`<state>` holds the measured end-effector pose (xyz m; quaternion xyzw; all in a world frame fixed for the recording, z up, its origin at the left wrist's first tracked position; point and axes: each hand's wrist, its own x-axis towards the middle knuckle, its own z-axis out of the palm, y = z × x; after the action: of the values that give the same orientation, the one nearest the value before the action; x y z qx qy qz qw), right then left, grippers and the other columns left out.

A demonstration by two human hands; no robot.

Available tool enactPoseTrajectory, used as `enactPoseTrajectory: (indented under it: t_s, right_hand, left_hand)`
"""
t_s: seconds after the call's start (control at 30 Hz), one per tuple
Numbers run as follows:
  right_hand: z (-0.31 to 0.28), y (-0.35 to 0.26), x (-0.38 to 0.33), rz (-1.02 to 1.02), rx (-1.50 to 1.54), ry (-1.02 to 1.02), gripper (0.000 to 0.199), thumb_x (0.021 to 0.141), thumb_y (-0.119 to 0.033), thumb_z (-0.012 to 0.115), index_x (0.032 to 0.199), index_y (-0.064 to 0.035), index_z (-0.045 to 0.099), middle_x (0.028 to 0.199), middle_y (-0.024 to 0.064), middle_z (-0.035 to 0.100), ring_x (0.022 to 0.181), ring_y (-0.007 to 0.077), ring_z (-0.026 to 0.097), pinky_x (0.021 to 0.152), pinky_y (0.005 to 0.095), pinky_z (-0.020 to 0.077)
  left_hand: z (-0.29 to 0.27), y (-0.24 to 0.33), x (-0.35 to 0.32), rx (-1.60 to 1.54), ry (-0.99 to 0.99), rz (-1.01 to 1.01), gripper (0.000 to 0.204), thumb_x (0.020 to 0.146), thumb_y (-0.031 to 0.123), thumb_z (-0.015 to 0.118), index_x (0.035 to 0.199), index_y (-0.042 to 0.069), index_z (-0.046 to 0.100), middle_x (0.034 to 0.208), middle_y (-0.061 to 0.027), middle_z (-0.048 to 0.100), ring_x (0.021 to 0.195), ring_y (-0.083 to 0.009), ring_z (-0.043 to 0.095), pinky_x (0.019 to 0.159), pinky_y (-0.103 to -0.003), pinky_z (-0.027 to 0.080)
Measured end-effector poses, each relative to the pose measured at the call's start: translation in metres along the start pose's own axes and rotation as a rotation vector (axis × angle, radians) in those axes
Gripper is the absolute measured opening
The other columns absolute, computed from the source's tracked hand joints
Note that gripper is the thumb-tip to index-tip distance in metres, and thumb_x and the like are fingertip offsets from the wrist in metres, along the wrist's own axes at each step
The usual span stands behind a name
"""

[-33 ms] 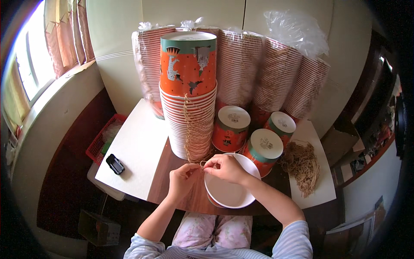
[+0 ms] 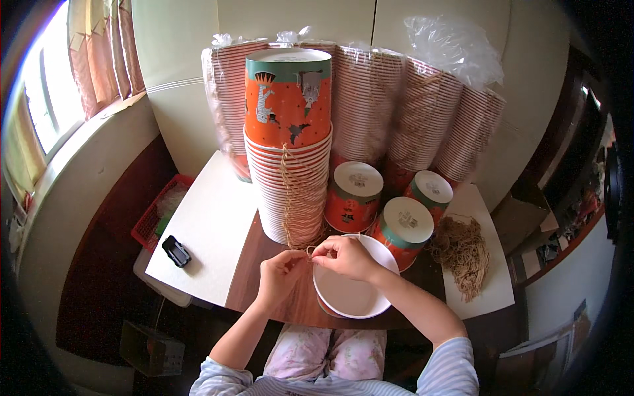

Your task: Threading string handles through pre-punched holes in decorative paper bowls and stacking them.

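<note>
Just left of an open paper bucket (image 2: 353, 294) with a white inside, my two hands meet at the near part of the table. My left hand (image 2: 280, 272) pinches a thin tan cord (image 2: 310, 250) between thumb and fingertips. On the same cord my right hand (image 2: 348, 259) is closed in a pinch, partly over the bucket's rim. A small loop of the cord shows between the fingertips; its ends are hidden. Behind the hands rises a tall stack of upturned paper buckets (image 2: 288, 191), with tan cords hanging down its front.
Several orange and green buckets (image 2: 407, 221) stand upside down behind the open one. A heap of tan cords (image 2: 460, 257) lies at the right. Plastic-wrapped bucket stacks (image 2: 367, 99) line the back. A small black object (image 2: 176, 251) rests at the left, near a red basket (image 2: 146, 224).
</note>
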<state>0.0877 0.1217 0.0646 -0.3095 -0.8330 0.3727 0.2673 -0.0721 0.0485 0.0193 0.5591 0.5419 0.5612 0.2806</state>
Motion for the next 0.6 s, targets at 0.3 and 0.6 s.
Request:
enactPoseTrajectory:
  t_s: [0.3, 0.6]
  right_hand:
    - [0.0, -0.002, 0.0, -0.002, -0.031, 0.013, 0.011, 0.073, -0.014, 0.066, 0.079, -0.005, 0.066, 0.074, 0.0056, 0.062, 0.067, 0.0139, 0.059, 0.06, 0.0265, 0.0455]
    - [0.003, 0.002, 0.0, -0.051, -0.084, 0.059, 0.009, 0.073, -0.012, 0.065, 0.078, -0.0051, 0.065, 0.072, 0.0053, 0.062, 0.063, 0.0128, 0.058, 0.056, 0.0258, 0.045]
  left_hand:
    - [-0.004, 0.007, 0.003, -0.331, -0.162, -0.203, 0.014, 0.082, 0.002, 0.058, 0.093, -0.006, 0.06, 0.085, -0.0063, 0.063, 0.08, -0.0083, 0.058, 0.071, -0.02, 0.046]
    - [-0.006, -0.001, 0.004, -0.547, -0.213, -0.321, 0.01, 0.084, 0.006, 0.056, 0.091, -0.002, 0.058, 0.085, -0.0025, 0.06, 0.08, -0.0066, 0.054, 0.073, -0.019, 0.044]
